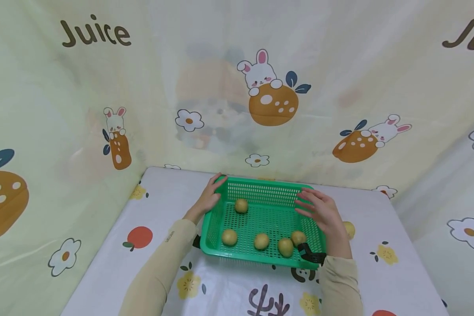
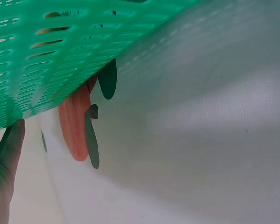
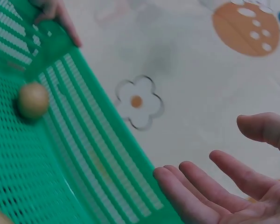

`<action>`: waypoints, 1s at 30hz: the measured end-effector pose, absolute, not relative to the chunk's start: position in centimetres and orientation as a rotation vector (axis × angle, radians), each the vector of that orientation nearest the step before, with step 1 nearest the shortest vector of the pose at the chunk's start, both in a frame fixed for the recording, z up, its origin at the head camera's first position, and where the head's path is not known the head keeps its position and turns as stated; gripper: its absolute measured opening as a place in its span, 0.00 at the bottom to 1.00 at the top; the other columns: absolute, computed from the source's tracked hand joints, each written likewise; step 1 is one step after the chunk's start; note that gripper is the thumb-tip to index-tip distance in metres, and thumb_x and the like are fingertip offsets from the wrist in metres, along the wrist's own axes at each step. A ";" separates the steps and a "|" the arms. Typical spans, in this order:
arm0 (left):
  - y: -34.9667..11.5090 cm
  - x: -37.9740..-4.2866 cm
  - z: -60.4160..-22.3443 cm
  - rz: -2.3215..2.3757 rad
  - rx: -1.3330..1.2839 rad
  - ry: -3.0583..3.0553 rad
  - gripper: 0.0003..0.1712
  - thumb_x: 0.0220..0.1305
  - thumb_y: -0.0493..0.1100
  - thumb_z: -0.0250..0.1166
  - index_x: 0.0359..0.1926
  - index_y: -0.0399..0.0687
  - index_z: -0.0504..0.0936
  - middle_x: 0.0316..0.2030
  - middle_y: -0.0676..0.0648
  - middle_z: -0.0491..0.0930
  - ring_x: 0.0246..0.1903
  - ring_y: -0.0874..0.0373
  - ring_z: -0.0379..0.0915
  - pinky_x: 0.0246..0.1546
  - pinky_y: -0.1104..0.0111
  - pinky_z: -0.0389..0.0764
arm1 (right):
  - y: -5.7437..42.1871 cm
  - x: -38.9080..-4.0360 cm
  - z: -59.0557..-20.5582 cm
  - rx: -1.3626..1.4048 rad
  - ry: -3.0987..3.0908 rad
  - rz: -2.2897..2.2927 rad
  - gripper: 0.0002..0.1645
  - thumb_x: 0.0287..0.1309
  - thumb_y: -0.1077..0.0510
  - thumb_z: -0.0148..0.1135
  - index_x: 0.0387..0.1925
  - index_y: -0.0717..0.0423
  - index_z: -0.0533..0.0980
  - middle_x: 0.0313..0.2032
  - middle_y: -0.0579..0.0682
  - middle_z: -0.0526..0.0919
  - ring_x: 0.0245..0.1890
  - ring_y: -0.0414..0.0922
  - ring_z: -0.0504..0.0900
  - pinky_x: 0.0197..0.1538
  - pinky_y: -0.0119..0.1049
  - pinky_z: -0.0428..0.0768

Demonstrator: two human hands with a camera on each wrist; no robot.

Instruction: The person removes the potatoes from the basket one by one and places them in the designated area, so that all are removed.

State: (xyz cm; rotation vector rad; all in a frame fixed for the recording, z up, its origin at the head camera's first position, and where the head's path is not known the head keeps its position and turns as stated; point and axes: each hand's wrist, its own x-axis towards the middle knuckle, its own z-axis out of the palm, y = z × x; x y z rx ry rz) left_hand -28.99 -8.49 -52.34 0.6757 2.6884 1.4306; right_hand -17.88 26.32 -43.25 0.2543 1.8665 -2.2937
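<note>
A green plastic basket point(image 1: 260, 259) with slotted walls sits on the table, holding several round yellow-brown potato-like items point(image 1: 261, 241). One of these round items point(image 3: 33, 100) lies near the far left corner. My left hand point(image 1: 207, 197) grips the basket's left rim near that corner, thumb on the inner side and fingers over the outside. In the left wrist view a fingertip point(image 2: 19, 126) meets the outer wall. Over the far right corner hovers my right hand point(image 1: 320, 208), fingers spread and slightly bent, with nothing in it.
A pale tablecloth point(image 1: 166, 193) printed with fruit and flowers covers the table. Behind it hangs a printed curtain point(image 1: 221, 145), close to the basket's far side. Right of the basket, partly behind my right wrist, is another round yellowish shape point(image 1: 349, 229).
</note>
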 end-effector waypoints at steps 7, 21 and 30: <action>-8.7 -29.1 -52.0 1.427 0.665 2.707 0.42 0.53 0.28 0.48 0.73 0.38 0.60 0.75 0.36 0.48 0.74 0.38 0.43 0.69 0.43 0.52 | 21.8 -21.1 -44.5 0.208 1.923 -2.154 0.34 0.74 0.54 0.49 0.74 0.66 0.55 0.67 0.68 0.65 0.66 0.61 0.68 0.61 0.52 0.73; -8.6 -29.1 -52.6 1.395 0.677 2.698 0.41 0.55 0.28 0.48 0.74 0.38 0.60 0.76 0.37 0.47 0.74 0.39 0.42 0.69 0.44 0.53 | 14.1 -24.3 -49.4 0.380 1.999 -2.061 0.30 0.69 0.58 0.56 0.67 0.69 0.65 0.65 0.66 0.68 0.64 0.65 0.68 0.59 0.59 0.73; -8.7 -29.0 -52.3 1.421 0.633 2.682 0.42 0.55 0.29 0.48 0.74 0.40 0.60 0.76 0.41 0.47 0.74 0.41 0.43 0.69 0.44 0.53 | 11.6 -25.8 -51.2 0.405 2.050 -2.033 0.29 0.65 0.60 0.60 0.64 0.70 0.68 0.60 0.67 0.71 0.60 0.66 0.72 0.56 0.59 0.76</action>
